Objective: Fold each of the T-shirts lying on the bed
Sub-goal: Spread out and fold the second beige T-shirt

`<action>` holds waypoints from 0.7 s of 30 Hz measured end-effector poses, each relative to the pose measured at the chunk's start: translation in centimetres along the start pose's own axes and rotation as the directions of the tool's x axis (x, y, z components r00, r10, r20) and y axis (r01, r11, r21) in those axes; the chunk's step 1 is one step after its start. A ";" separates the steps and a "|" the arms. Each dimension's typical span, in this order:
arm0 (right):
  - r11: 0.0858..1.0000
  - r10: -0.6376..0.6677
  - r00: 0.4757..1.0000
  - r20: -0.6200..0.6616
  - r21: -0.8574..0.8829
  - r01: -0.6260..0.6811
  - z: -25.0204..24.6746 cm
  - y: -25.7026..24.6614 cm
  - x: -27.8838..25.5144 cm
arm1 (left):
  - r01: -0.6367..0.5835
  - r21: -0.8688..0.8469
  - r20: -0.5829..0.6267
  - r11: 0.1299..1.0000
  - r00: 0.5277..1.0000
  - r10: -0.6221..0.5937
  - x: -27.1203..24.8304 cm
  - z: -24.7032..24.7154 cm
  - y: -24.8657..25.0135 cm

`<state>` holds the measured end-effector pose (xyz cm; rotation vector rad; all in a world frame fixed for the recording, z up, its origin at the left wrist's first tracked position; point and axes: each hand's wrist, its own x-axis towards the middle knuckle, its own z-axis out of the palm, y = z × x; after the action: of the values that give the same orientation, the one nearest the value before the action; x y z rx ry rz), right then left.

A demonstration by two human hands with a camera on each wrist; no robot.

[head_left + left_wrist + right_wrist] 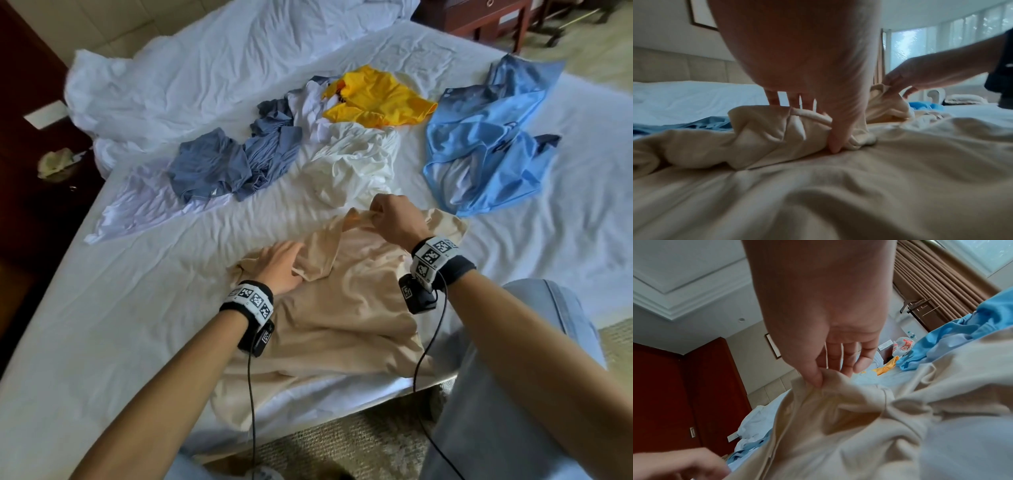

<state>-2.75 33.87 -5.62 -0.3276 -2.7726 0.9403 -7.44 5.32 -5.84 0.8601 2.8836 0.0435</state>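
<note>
Crumpled beige cotton T-shirt pinched by right hand and left hand; beyond it, blue, yellow and white shirts lie unfolded

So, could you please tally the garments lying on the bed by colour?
Beige: 1
Yellow: 1
Light blue: 1
Grey-blue: 1
White: 2, the crumpled one and the flatter one
Total: 6

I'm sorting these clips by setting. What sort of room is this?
Probably a hotel bedroom: a wide bed with white sheets, a padded headboard against the wall, and long brown curtains by a big window.
</note>
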 end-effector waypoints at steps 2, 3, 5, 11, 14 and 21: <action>1.000 -0.005 1.000 -0.009 0.008 0.005 -0.1 0.2 -0.1 | -0.078 0.043 -0.025 0.996 0.997 0.079 0.4 0.7 0.5; 1.000 -0.003 1.000 -0.014 0.017 0.004 0.0 0.3 -0.2 | -0.109 0.066 -0.057 0.992 0.992 0.113 0.3 1.0 0.7; 0.999 0.002 0.999 -0.036 0.037 -0.001 0.1 0.3 -0.4 | -0.100 0.016 -0.151 0.995 0.983 0.101 -0.1 1.0 0.7; 0.978 0.027 0.985 -0.168 0.209 0.009 0.3 -1.0 -0.5 | 0.196 -0.161 -0.448 0.967 0.858 -0.249 -2.3 -3.0 -1.9; 0.934 0.050 0.967 -0.250 0.354 0.043 -0.4 -2.7 -0.7 | 0.241 -0.242 -0.532 0.940 0.777 -0.337 -4.2 -6.7 -3.2; 0.756 0.136 0.882 -0.452 0.623 0.203 -6.4 -12.4 -3.3 | 0.110 -0.316 -0.738 0.942 0.595 -0.317 -10.5 -17.0 -2.5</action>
<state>0.23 27.06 6.63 -0.3238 -1.8434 1.5100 -2.39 -2.30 12.11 0.4915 3.6341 0.9710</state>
